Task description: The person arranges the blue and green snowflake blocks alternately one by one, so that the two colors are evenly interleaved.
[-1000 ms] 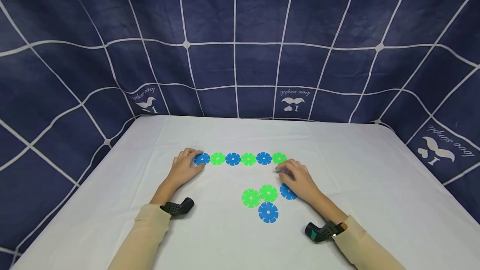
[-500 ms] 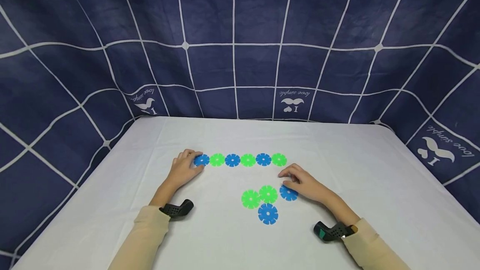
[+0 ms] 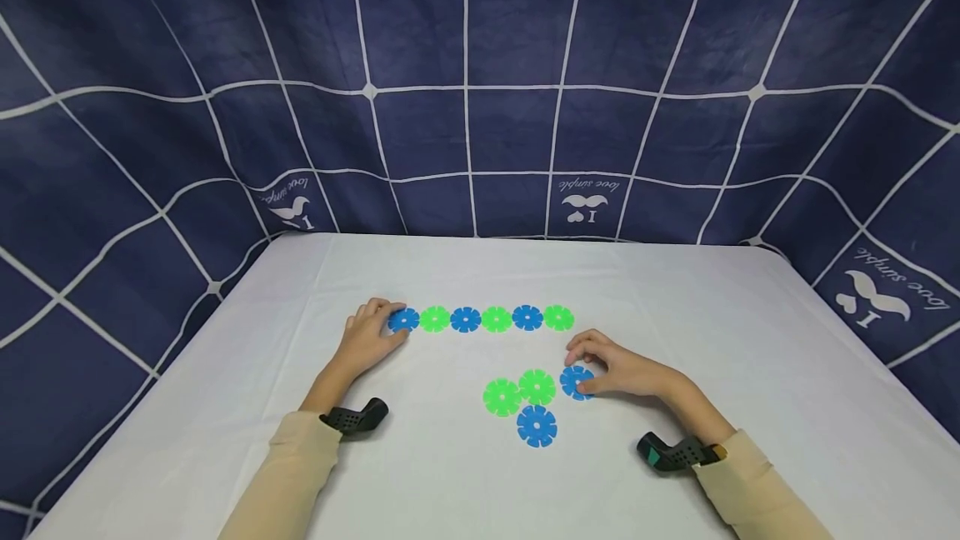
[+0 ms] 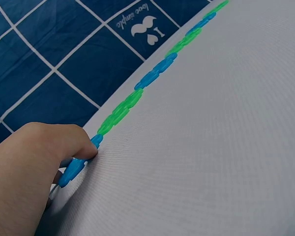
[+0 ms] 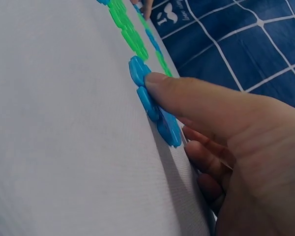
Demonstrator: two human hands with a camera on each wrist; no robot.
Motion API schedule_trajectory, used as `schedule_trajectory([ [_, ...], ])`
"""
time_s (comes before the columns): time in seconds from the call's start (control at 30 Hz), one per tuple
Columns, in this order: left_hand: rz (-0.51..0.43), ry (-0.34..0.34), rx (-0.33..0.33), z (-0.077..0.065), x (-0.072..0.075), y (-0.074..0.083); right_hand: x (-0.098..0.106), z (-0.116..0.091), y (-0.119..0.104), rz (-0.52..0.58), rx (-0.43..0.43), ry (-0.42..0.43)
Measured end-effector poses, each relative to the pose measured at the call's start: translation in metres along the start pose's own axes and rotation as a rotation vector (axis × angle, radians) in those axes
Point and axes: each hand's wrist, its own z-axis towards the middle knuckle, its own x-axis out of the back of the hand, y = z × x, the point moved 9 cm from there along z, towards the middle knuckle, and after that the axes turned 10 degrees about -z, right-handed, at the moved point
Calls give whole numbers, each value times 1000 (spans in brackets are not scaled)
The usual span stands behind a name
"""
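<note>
A straight row of notched plastic interlocking discs, blue and green by turns, lies flat across the white table. My left hand point(image 3: 366, 338) holds the blue disc point(image 3: 403, 320) at the row's left end, thumb at the near edge and index finger at the far edge. In the left wrist view that blue disc point(image 4: 73, 172) shows between thumb and fingers. Nearer to me, my right hand point(image 3: 626, 367) has its thumb on a loose blue disc point(image 3: 570, 380) and its fingers curled by the far edge. The right wrist view shows the thumb against this blue disc point(image 5: 139, 71).
Left of the right hand lie two green discs, one green disc point(image 3: 502, 397) touching the other green disc point(image 3: 537, 387), with a blue disc point(image 3: 536, 426) just below them. A green disc point(image 3: 558, 317) ends the row on the right. Dark blue checked cloth point(image 3: 517, 132) hangs behind the table.
My right hand has drawn back from the row's right end, toward me and rightward, and its thumb now lies on the loose blue disc. The left hand has stayed put.
</note>
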Motion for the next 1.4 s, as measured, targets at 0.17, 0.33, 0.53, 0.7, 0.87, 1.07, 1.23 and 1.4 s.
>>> schedule_trajectory([
  [0.17, 3, 1, 2, 0, 0, -1, -1, 0, 0, -6, -24, -6],
  [0.33, 0, -2, 4, -1, -1, 0, 0, 0, -2, 8, -7, -10],
  [0.53, -3, -10, 8, -1, -1, -1, -1, 1, -6, 136, 29, -50],
  [0.7, -5, -14, 13, -1, -2, -2, -2, 3, -7, 229, 37, -101],
  [0.87, -2, -7, 6, 0, -1, -2, 7, 6, -3, 284, 24, -56],
  [1.07, -10, -5, 0, -1, -1, -2, 29, 6, 17, 327, -73, 183],
  [1.23, -15, -4, -6, -1, -1, -2, 44, 2, 33, 360, -145, 400],
  [1.4, -9, -1, -8, 0, -1, -2, 46, 1, 41, 366, -176, 479],
])
